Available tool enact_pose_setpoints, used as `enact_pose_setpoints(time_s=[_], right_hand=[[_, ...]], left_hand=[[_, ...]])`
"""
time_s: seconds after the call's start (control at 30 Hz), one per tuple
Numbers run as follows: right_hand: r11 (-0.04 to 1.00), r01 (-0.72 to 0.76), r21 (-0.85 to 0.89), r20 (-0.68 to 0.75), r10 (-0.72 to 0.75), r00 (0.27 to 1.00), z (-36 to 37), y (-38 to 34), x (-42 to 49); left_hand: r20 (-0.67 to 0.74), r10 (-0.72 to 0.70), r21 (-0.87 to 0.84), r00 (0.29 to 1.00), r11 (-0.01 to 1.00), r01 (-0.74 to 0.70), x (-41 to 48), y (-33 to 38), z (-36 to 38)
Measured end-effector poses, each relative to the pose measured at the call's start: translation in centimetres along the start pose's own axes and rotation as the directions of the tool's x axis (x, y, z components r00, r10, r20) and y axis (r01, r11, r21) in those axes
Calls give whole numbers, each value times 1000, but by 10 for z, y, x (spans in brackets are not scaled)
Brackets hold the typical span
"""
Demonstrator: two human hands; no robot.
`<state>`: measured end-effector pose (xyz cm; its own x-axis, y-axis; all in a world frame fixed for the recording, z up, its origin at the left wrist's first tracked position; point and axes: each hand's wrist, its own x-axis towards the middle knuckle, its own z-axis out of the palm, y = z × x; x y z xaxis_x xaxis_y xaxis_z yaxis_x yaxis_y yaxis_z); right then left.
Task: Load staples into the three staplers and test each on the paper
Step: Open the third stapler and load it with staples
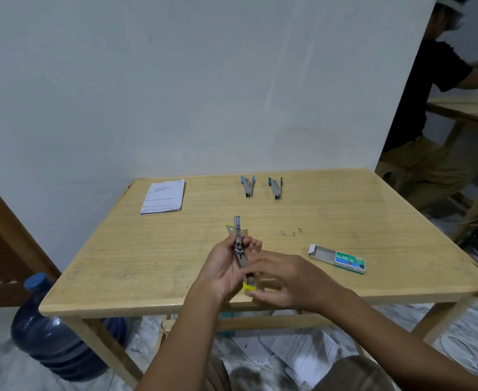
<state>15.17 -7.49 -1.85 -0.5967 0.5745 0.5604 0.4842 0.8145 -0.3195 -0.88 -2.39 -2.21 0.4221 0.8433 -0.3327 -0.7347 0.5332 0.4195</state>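
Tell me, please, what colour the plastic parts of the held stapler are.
Yellow, on the stapler; the head view shows it.

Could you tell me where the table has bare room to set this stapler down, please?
The widest bare patch is the left side of the light wooden table, between the white printed paper and the near edge. The far right corner, beyond the open green staple box, is also free. Crowded: the middle, with small loose staples and two blue staplers.

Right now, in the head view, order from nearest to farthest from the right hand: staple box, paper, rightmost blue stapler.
1. staple box, just right of the right hand.
2. rightmost blue stapler, far edge.
3. paper, far left.
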Motion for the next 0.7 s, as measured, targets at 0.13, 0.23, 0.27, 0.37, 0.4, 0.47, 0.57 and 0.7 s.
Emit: enact_pose_setpoints(time_s=[0.13,0.23,0.27,0.37,0.4,0.47,0.57,0.7], right_hand=[[966,-194,169,-195,226,954,-8,4,11],[835,-365,411,-241,486,840,-14,5,26],[775,-395,493,-227,553,802,-15,4,31],[668,-468,578,-194,670,717,-13,6,39],[638,-497,588,-180,702,689,-12,9,39],[513,-553,657,-82,777,624,-10,14,42],[179,-558,811,196,814,546,-10,15,46],[1,-461,887,290,776,560,-15,9,49]], left_hand=[[124,-53,-34,991,998,57,-11,-4,9],[158,-77,156,984,986,53,-14,-5,9],[161,-87,214,983,976,51,-13,-5,9],[168,-108,281,980,958,57,-11,-6,8],[165,-110,302,980,952,56,-10,-7,7],[190,-120,331,974,942,52,-9,-8,7],[230,-143,341,963,938,58,-9,-8,6],[272,-162,314,949,947,72,-11,-7,7]])
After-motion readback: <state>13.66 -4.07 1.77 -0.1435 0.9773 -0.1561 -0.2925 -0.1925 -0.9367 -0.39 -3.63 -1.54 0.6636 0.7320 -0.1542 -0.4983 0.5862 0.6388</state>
